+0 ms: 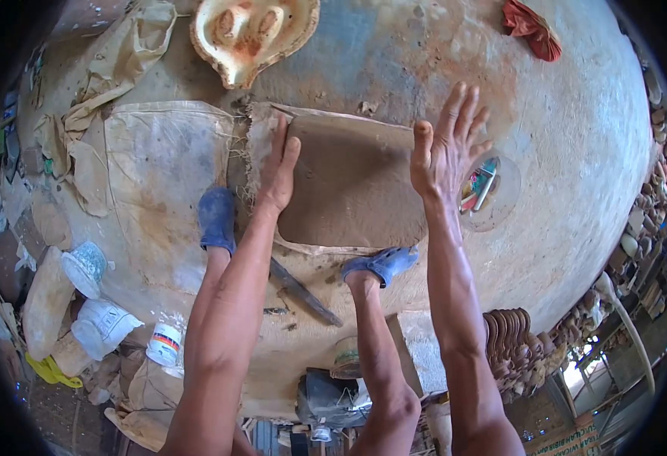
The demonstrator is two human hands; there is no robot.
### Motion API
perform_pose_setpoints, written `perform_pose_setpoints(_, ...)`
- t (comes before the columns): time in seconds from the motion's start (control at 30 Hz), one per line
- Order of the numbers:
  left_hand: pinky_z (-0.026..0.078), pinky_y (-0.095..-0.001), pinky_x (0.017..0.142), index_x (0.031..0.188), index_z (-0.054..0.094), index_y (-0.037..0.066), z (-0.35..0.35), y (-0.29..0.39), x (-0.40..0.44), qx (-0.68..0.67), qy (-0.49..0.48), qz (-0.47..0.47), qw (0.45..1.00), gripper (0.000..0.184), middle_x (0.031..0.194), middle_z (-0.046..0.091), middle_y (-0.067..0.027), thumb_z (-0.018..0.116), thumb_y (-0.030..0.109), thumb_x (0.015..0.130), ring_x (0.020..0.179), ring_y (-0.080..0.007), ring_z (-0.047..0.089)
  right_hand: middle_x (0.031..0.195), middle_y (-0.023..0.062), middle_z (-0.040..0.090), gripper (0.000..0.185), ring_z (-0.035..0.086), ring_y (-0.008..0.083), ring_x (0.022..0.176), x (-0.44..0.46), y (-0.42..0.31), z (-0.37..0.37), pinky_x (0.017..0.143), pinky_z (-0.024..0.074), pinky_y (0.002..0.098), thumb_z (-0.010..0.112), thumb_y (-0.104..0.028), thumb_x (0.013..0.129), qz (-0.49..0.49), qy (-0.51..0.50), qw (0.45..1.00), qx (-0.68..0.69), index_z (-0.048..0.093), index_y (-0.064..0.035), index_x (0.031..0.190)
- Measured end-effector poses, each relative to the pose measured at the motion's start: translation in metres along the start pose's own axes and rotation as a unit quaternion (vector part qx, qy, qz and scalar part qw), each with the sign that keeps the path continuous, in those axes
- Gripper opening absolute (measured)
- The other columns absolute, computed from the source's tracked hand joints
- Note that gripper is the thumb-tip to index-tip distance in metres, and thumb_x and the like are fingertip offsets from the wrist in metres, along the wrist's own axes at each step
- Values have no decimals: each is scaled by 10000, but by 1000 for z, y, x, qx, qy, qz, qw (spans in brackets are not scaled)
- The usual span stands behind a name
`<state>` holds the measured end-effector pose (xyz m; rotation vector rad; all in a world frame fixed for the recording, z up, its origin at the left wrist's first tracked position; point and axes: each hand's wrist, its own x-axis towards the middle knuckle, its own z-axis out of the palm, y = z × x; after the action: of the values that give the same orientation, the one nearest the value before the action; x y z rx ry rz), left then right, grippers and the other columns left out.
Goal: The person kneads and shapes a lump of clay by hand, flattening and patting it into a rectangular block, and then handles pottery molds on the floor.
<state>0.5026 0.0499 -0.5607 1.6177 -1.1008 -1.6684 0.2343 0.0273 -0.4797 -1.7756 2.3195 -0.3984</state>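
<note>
A flat, brown, roughly rectangular clay slab point(352, 182) lies on a frayed pale cloth point(260, 125) on the floor. My left hand point(279, 171) is at the slab's left edge, seen side-on, fingers straight and thumb apart; whether it touches the clay I cannot tell. Beyond the right edge, my right hand point(449, 148) is raised with its fingers spread and holds nothing. Just right of that wrist, a round clear container point(504, 201) holds small coloured items, partly hidden by the arm.
Blue clogs point(216, 220) are on the feet near the slab. A dark wooden bar point(303, 292) lies between them. A second cloth point(162, 171) spreads to the left. A mould-like dish point(254, 34) and a red cloth point(532, 30) lie farther off. White buckets point(104, 328) stand lower left.
</note>
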Motion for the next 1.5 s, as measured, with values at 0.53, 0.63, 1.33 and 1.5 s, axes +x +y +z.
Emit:
perform_pose_setpoints(0.53, 224, -382, 1240, 1631, 252, 138, 3, -5, -6, 25, 6, -4, 1000, 686, 1674, 272, -141, 370, 531, 1081, 1557, -289, 216, 1730, 68, -40, 873, -106, 382, 1573, -5, -119, 60, 1146, -166, 731, 342, -777, 949, -41, -107, 989, -88, 147, -297, 1651)
perform_pose_setpoints(0.63, 224, -374, 1238, 1631, 254, 134, 4, -6, -7, 2, -13, 13, 1000, 702, 1681, 268, -114, 318, 568, 1083, 1549, -280, 238, 1732, 63, -32, 811, -107, 381, 1573, -40, -130, 73, 1147, -161, 725, 276, -762, 973, -53, -130, 988, -62, 171, -323, 1646)
perform_pose_setpoints(1.33, 200, -361, 1244, 1630, 243, 102, 5, -3, -12, -121, -8, -15, 993, 686, 1678, 264, -92, 317, 528, 1098, 1536, -240, 241, 1726, 140, 18, 921, -44, 452, 1565, -107, 48, 15, 1189, -44, 686, 367, -702, 994, 121, -63, 979, -150, 54, -148, 1660)
perform_pose_setpoints(1.5, 194, -358, 1245, 1630, 241, 94, 5, 2, -10, -141, -14, -14, 990, 682, 1677, 263, -87, 317, 519, 1101, 1533, -231, 241, 1720, 173, 10, 904, -31, 453, 1565, -146, 22, 11, 1175, -44, 711, 309, -698, 1007, 168, 12, 983, -74, 57, -123, 1657)
